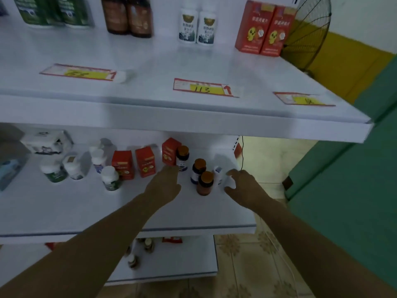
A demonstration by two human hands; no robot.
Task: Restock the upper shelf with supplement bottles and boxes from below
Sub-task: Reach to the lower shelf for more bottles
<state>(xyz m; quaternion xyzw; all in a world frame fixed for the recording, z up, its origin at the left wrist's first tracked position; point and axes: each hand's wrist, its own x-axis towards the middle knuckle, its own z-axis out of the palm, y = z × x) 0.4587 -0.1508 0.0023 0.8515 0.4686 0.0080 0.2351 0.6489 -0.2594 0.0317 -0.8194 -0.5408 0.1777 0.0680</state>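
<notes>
Both hands reach into the lower shelf (64, 211) near its right edge. The left hand (165, 183) is released, fingertips by a red box (169, 151); the right hand (242, 186) curls loosely around a small white bottle (218, 172), grip not clearly closed. Three orange-capped bottles (205, 182) stand between them. Best to close fully and lift straight, sparing the neighbours, before raising stock to the upper shelf (150, 61).

Red boxes (266, 29), orange-capped brown bottles (205, 182), white shelf (150, 67).

Both arms reach forward — left hand (166, 183) flat, right hand (242, 186) curled in a loose grip.
</notes>
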